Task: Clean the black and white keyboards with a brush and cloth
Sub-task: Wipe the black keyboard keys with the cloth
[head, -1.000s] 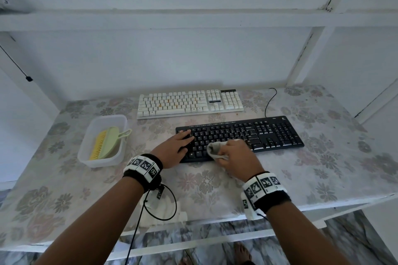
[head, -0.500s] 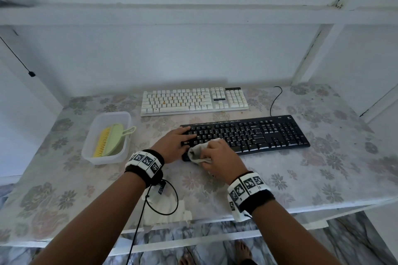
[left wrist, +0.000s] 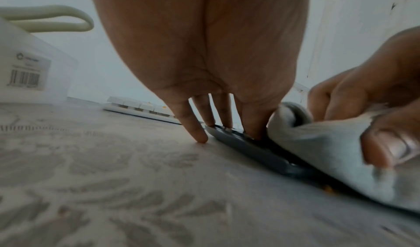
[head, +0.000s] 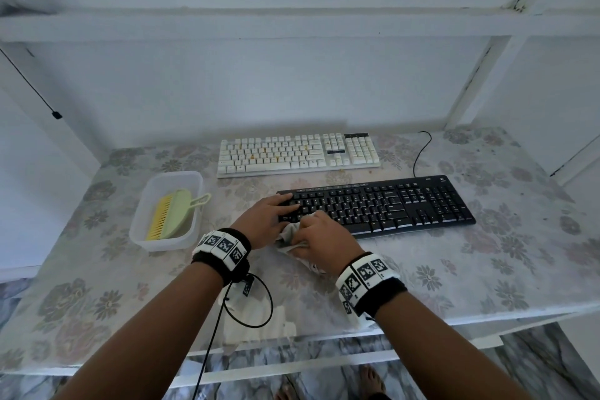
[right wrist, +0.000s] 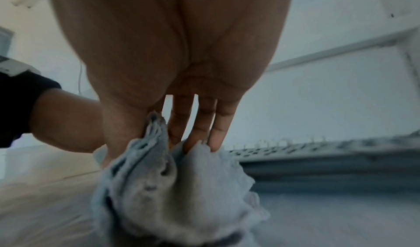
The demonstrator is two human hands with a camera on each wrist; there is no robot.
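You have 2 keyboards in front of you: 1 black keyboard (head: 389,204) close by and 1 white keyboard (head: 298,153) just beyond it at 12 o'clock, well apart from each other. There is 1 cloth (head: 292,234), pale grey and bunched, which your right hand (head: 319,234) grips with thumb and curled fingers at the black keyboard's left front corner, part of it trailing onto the table. Your left hand (head: 266,217) lies flat with its fingers spread narrowly and straight, pressing on the left end of the black keyboard (the little finger (left wrist: 195,130) comes down on the tabletop just off the edge). At 9 o'clock from the hands stands 1 clear plastic tub (head: 162,243) holding 1 brush (head: 168,214), green-backed with yellow bristles, its looped handle sticking out over the rim. The table (head: 487,269) wears a faded floral covering under white walls and a white frame of beams; the floor below is marbled, and bare toes show at 6 o'clock. 1 black cable (head: 422,153) runs from the black keyboard's back. A barcode sticker (left wrist: 27,74) sits on the tub's side, its print too blurred to read; small white lettering at the black keyboard's upper right corner is also unreadable.
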